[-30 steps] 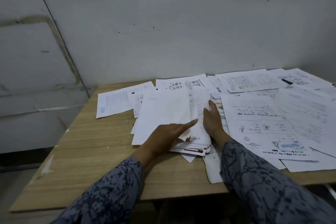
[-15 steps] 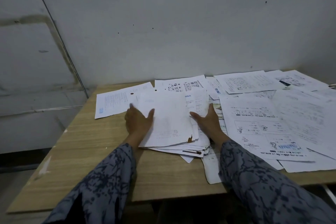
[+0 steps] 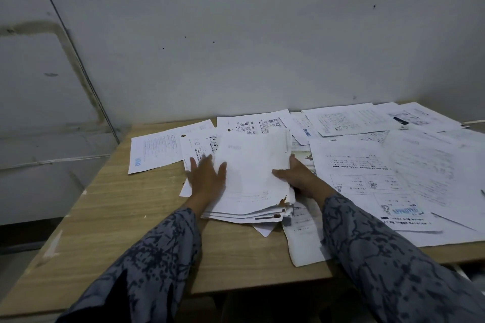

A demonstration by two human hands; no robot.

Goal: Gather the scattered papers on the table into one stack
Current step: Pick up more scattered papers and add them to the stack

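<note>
I had a stack of papers [image 3: 252, 178] in the middle of the desk [image 3: 126, 217]. My left hand [image 3: 207, 178] lay flat against the stack's left side, fingers straight and spread. My right hand [image 3: 299, 178] held the right side, with my thumb on top and my fingers tucked under the edge. More loose papers [image 3: 367, 165] lay spread over the right part of the desk, and one sheet [image 3: 154, 149] lay to the left by the wall [image 3: 236, 47].
</note>
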